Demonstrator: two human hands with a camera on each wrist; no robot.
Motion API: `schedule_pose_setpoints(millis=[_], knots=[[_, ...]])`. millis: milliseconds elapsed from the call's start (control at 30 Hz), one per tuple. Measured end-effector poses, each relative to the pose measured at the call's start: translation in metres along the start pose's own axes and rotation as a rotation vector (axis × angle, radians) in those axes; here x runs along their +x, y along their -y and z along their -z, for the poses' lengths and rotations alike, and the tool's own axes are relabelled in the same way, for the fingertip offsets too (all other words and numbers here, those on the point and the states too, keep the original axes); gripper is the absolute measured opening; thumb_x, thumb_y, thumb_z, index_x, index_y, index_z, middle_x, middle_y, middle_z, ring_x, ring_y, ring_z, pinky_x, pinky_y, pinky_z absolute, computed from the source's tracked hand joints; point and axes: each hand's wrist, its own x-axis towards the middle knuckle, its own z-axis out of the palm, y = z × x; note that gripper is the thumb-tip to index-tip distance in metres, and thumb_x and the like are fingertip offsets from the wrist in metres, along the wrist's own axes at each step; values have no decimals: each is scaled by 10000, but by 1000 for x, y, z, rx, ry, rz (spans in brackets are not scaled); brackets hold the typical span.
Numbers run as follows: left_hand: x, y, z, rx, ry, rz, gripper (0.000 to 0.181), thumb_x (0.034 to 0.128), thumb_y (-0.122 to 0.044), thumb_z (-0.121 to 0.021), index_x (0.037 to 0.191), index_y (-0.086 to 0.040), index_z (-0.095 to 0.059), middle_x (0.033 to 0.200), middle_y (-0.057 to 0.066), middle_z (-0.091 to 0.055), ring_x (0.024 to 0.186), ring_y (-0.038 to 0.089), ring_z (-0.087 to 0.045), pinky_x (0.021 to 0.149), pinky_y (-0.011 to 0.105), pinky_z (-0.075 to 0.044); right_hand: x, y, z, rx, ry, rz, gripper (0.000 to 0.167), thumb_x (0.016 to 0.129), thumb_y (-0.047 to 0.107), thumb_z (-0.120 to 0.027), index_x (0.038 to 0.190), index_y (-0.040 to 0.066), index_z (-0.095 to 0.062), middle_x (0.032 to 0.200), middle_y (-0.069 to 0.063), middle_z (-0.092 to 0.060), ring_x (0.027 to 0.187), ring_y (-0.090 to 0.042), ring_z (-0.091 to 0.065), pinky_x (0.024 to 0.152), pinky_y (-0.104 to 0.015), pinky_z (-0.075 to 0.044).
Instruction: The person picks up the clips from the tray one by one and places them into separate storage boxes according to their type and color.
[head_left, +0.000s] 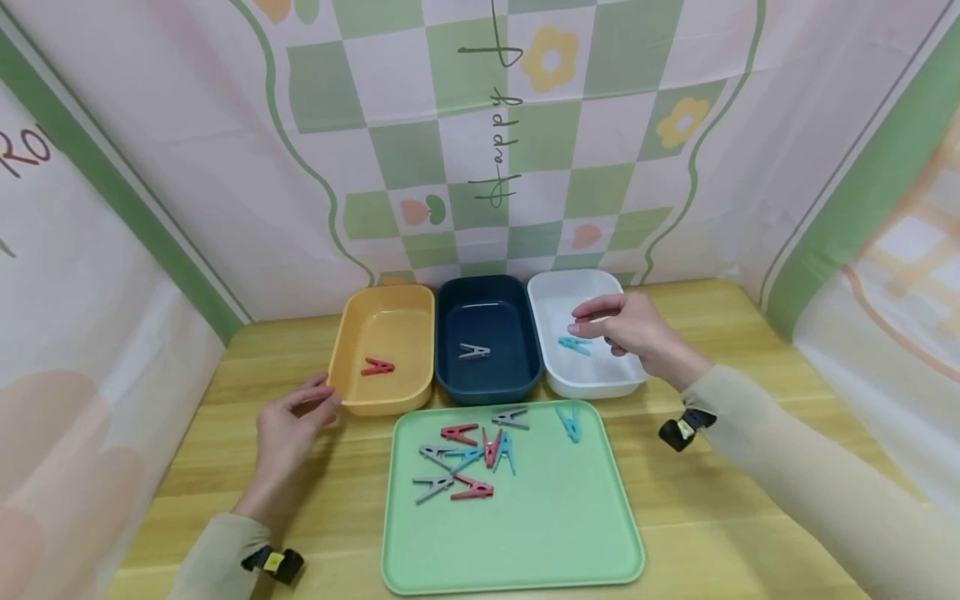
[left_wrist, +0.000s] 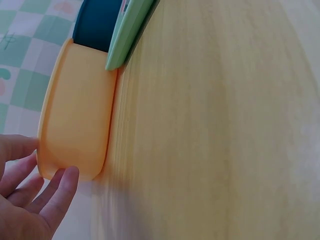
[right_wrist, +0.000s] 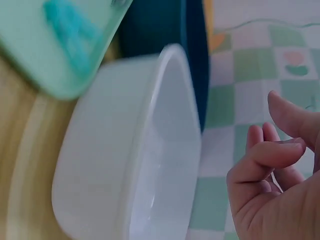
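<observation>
My right hand (head_left: 630, 329) is over the white bin (head_left: 592, 390), fingers loosely bent and apart, holding nothing; a blue clothespin (head_left: 574, 345) lies inside that bin beneath it. In the right wrist view the hand (right_wrist: 280, 170) is beside the white bin (right_wrist: 100, 150), thumb and fingers apart. My left hand (head_left: 291, 429) is at the near left corner of the yellow bin (head_left: 386, 408), its fingertips at the wall, as the left wrist view shows on the yellow bin (left_wrist: 77, 110). The yellow bin holds a red clothespin (head_left: 377, 367).
Between these bins stands a dark blue bin (head_left: 487, 393) with a grey clothespin (head_left: 474, 352) in it. In front lies a green tray (head_left: 517, 542) bearing several red, grey and blue clothespins, most grouped at its upper left. A patterned cloth (head_left: 510, 125) hangs behind.
</observation>
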Motion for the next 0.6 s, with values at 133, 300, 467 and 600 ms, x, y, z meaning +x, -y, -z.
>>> schedule_pose_setpoints(millis=[133,300,467,600], knots=[[0,1,-1,-5,-5,-8,262,932,11,-787,1161,124,-728,1418,157,-650,960,44,-727,776,297,-669,-19,4,-7,100,31,46,432,918,163,-846,1254,-52,-679,979,-12,-767,491,-106,-360,465,-211,-309],[0,1,-1,-2,-13,-11,258,927,17,-789,1152,128,-728,1412,169,-650,944,43,-727,754,271,-667,-41,4,-14,127,44,77,429,914,180,-855,1238,-40,-678,986,-17,-763,480,-104,-349,461,-216,-304],[0,1,-2,3,-12,2,259,934,12,-786,1162,119,-729,1418,154,-650,953,46,-725,767,278,-667,-57,-4,-19,123,25,82,412,906,187,-862,1213,-31,-694,931,1,-748,473,-112,-348,439,-231,-305],[0,0,-2,-2,-12,-1,267,936,21,-781,1175,123,-721,1430,164,-639,938,44,-728,777,286,-667,-65,-14,-20,98,-20,87,378,907,210,-864,1186,-4,-725,890,18,-714,481,-121,-366,431,-231,-313]])
